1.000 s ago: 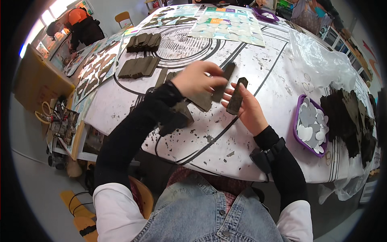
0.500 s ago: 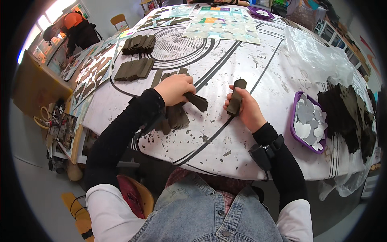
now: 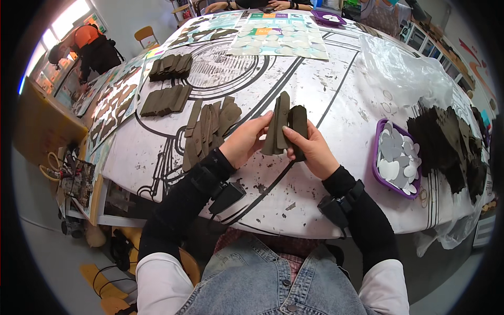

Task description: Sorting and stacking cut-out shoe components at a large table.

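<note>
My left hand [image 3: 248,139] pinches a few dark brown flat strips [image 3: 277,123], held upright at the middle of the table. Right beside them, my right hand [image 3: 316,153] grips a thicker stack of similar strips [image 3: 298,119]. Its thumb reaches over to the strips from the left hand, so the two bundles meet side by side. Loose, overlapping brown strips [image 3: 202,134] lie fanned out to the left of my hands. Two tidier stacks, an upper strip stack [image 3: 170,67] and a lower strip stack [image 3: 166,101], rest farther left.
A purple basket [image 3: 376,157] of grey and white ovals stands at right, near torn dark brown sheets [image 3: 443,142] and a clear plastic bag [image 3: 407,68]. Printed sheets [image 3: 315,47] with cut pieces lie at the back and left. A person [image 3: 94,50] bends at far left; another person's hands [image 3: 278,5] rest at the far edge.
My left hand has moved right, away from the loose pile, bringing its strips up against the stack in my right hand. At the far edge, another person's hands now show more.
</note>
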Tool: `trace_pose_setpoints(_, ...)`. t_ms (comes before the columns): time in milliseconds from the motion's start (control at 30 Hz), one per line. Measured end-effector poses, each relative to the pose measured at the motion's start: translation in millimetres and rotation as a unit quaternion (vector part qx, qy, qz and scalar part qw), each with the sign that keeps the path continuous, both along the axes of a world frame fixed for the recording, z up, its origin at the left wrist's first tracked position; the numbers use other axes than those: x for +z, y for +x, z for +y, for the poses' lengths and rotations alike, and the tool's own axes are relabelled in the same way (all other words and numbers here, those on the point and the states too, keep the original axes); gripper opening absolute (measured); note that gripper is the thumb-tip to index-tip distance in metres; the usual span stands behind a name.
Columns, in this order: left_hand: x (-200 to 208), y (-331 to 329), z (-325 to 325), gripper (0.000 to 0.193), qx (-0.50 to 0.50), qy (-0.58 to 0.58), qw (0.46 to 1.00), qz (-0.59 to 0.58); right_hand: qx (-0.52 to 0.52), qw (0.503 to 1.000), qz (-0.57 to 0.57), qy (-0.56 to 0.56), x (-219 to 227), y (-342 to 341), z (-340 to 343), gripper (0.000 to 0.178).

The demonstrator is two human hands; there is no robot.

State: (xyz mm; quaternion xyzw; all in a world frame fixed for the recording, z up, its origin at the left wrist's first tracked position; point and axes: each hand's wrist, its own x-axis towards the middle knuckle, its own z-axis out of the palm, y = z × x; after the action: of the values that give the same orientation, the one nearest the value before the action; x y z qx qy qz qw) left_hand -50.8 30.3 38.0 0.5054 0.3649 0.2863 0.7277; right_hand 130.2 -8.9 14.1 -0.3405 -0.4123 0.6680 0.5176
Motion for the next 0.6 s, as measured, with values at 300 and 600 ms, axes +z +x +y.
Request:
trace_pose_setpoints(300, -25, 18, -9, 0.04, 0.057, 0.082, 0.995, -0.002, -0.094, 0.993, -0.044, 0.048, -17, -10, 3, 0.029)
trace_pose_setpoints(600, -21, 20, -18, 0.04, 0.069, 0.177, 0.98, 0.056, -0.065, 0.994, 0.089, -0.027, -8, 5, 5, 0.029)
